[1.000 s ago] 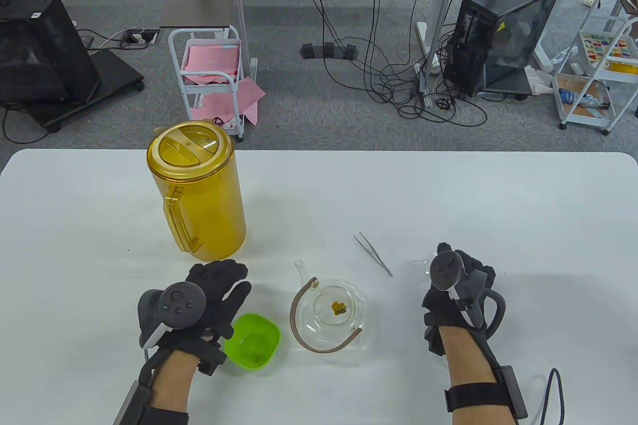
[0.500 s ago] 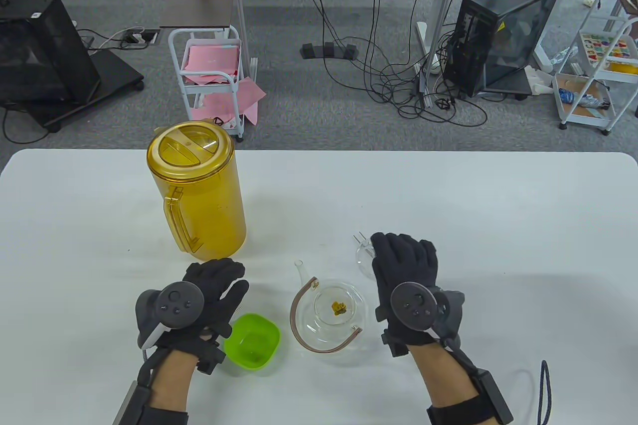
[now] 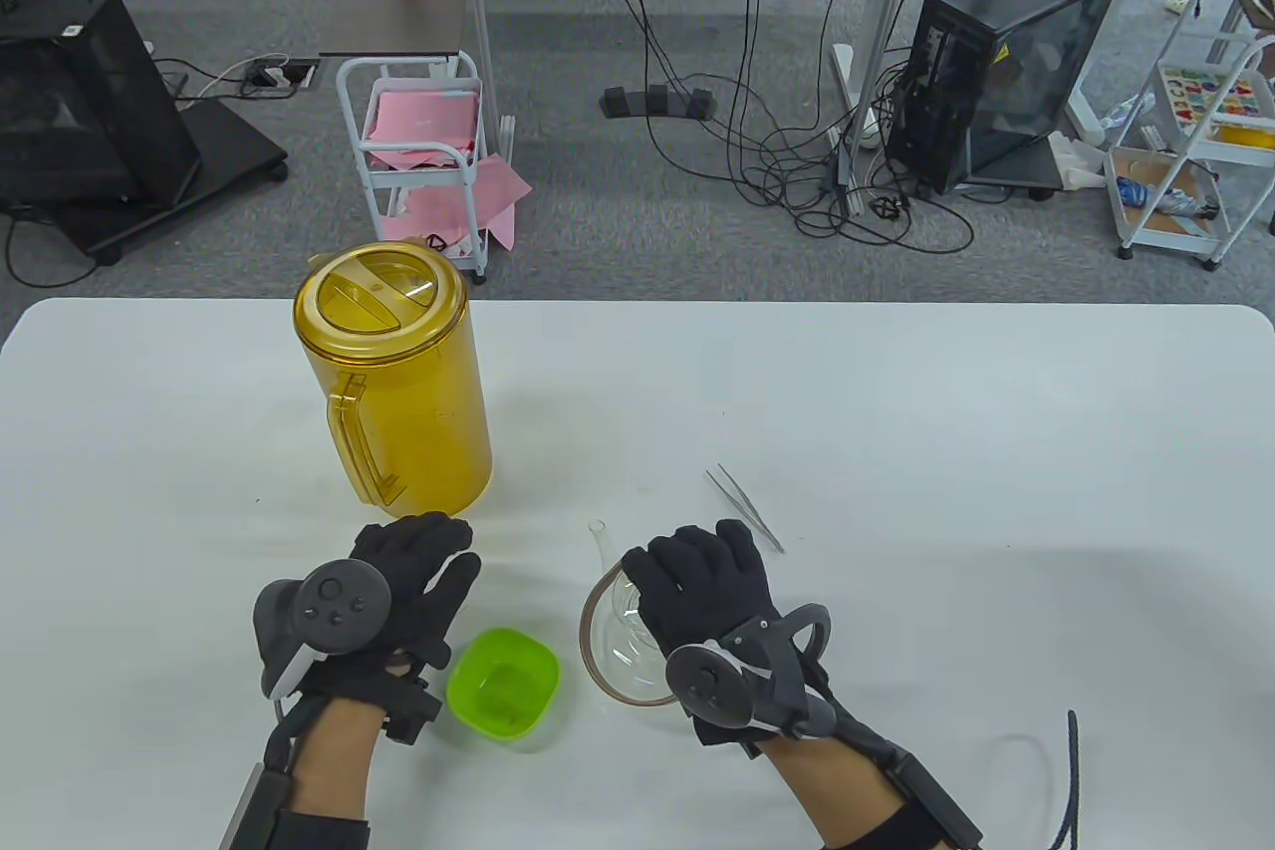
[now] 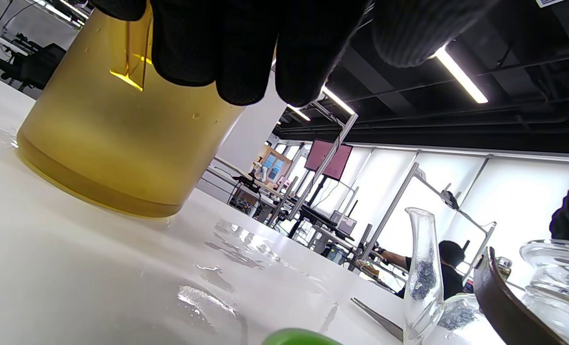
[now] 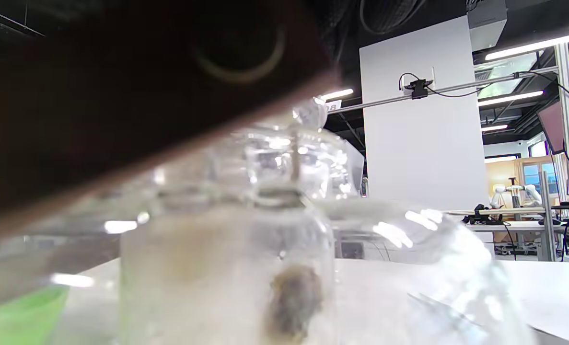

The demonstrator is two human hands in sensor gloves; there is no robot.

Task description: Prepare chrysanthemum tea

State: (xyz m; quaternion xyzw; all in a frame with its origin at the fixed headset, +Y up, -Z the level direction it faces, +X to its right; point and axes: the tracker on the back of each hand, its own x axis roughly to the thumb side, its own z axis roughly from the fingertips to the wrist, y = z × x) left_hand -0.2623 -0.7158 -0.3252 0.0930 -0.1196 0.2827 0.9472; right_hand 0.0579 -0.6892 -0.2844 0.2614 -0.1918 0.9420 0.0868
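Observation:
The glass teapot [image 3: 620, 663] with a brown hoop handle [image 3: 590, 613] stands near the table's front edge; its spout [image 3: 601, 541] points away. My right hand [image 3: 699, 581] lies over the pot's mouth and holds the glass lid [image 4: 552, 263] on it. In the right wrist view a dried chrysanthemum [image 5: 294, 298] sits inside the pot, under the lid's knob [image 5: 313, 113]. My left hand [image 3: 418, 571] rests with relaxed fingers [image 4: 246, 52] and holds nothing, between the amber pitcher [image 3: 393, 382] and the green bowl [image 3: 503, 681].
Metal tweezers [image 3: 747, 508] lie just beyond my right hand. The pitcher [image 4: 116, 143], lid on, has its handle turned toward me. The green bowl looks empty. The white table [image 3: 896, 412] ends at a far edge, with carts and cables on the floor behind.
My right hand carried the glass lid from the right side leftward, past the tweezers, and now covers the teapot's mouth. The left hand drifted slightly left and away.

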